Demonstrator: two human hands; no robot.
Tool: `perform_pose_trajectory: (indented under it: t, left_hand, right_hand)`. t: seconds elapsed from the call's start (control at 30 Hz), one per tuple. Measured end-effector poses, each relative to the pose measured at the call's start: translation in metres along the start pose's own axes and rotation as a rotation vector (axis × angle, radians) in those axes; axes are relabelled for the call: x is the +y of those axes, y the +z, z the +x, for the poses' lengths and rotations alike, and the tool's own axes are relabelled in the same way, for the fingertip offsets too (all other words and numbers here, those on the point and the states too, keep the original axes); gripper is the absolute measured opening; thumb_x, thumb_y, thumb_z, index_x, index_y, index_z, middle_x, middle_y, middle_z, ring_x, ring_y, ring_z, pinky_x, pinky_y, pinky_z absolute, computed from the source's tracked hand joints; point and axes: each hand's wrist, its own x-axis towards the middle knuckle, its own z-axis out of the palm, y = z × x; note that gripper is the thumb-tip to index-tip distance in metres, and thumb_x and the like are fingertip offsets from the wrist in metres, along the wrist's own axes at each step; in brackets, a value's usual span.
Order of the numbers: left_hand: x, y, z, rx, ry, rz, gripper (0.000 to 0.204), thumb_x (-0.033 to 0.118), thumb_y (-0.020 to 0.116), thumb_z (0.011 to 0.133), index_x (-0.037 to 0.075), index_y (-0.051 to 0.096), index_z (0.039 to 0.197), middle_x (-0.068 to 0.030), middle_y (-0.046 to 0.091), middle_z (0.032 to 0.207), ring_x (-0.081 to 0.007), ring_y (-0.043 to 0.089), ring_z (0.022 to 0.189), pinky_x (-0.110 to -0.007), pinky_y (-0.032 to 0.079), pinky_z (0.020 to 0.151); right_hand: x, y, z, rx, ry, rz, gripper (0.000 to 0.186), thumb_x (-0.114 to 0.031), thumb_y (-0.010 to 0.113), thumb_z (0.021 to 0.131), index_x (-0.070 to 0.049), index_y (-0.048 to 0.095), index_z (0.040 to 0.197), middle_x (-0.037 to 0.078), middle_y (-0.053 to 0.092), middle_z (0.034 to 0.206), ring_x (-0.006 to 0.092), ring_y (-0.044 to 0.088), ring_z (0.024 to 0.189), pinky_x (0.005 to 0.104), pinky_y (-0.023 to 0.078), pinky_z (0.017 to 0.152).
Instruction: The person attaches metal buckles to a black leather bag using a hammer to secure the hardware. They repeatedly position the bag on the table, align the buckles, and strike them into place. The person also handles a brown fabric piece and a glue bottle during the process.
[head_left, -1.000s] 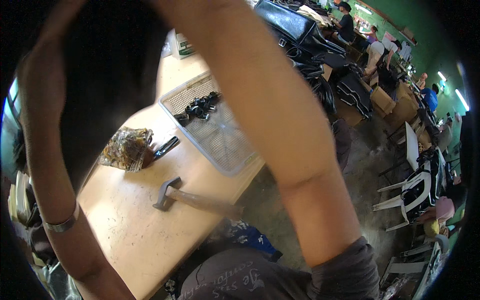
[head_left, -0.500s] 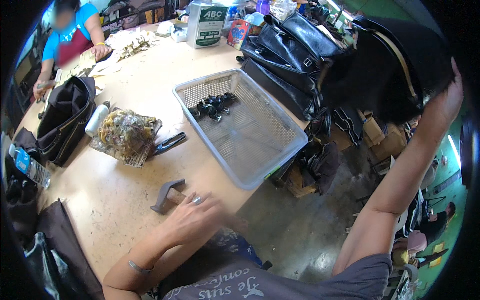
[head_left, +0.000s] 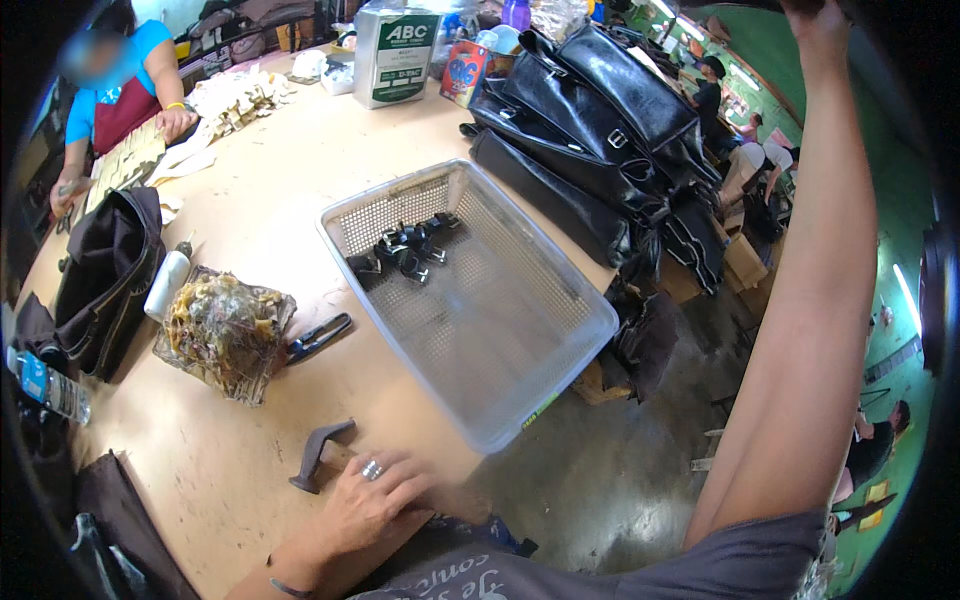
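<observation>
My left hand (head_left: 378, 500), with a ring on one finger, rests at the table's near edge. Its fingers are stretched out and loosely bent, partly blurred. From beneath it the short handle of a hammer (head_left: 322, 453) runs to a dark curved head lying on the table. High at the upper right my raised right hand (head_left: 815, 22) is cut off by the picture's top edge, so its fingers and anything in them are hidden. Between the arms stands a grey plastic basket (head_left: 470, 428), holding several small black straps with metal buckles (head_left: 405, 245).
Black leather bags (head_left: 590, 110) are piled on the table's right side. To the left are a clump of dried glue (head_left: 228, 335), a white bottle (head_left: 168, 285), a clip-like black tool (head_left: 320, 338) and a dark bag (head_left: 105, 270). A metal can (head_left: 393, 60) stands behind; a co-worker (head_left: 120, 85) sits far left.
My right arm has swung upward, and the black bag at that hand has gone out of view. The whole view has shifted, with the table lower in it. My left hand stays by the hammer.
</observation>
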Motion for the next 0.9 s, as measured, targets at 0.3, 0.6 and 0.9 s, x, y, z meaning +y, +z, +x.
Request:
perform_pose_trajectory:
  t: [0.3,0.6,0.9]
  left_hand:
    - [0.001,0.008,0.004,-0.028,-0.027,-0.035,0.041,0.026,0.068,0.064,0.014,0.055,0.101,-0.0002,0.054,0.107,-0.0199,0.048,0.105,-0.038,0.034,0.086]
    - [-0.01,0.009,0.002,0.072,0.168,-0.135,0.036,0.02,0.062,0.071,0.01,0.052,0.104,-0.0066,0.051,0.112,-0.0236,0.047,0.107,-0.04,0.037,0.086]
    - [-0.095,-0.133,-0.048,0.95,-0.271,0.424,0.03,-0.001,0.062,0.067,0.004,0.054,0.096,-0.0136,0.056,0.104,-0.0283,0.052,0.101,-0.035,0.04,0.088]
  right_hand:
    - [0.172,-0.131,-0.117,0.516,0.719,-0.058,0.025,-0.004,0.049,0.083,0.001,0.047,0.108,0.017,0.052,0.106,0.0324,0.052,0.096,0.0484,0.046,0.081]
    - [0.189,-0.242,-0.243,-0.194,0.419,-0.672,0.045,-0.017,0.044,0.088,0.003,0.03,0.126,0.02,0.044,0.122,0.0291,0.046,0.11,0.0362,0.038,0.094]
    - [-0.061,0.031,-0.465,-0.447,0.39,-0.518,0.015,-0.004,0.046,0.078,0.002,0.055,0.087,0.018,0.055,0.106,0.0286,0.05,0.101,0.0388,0.035,0.092]
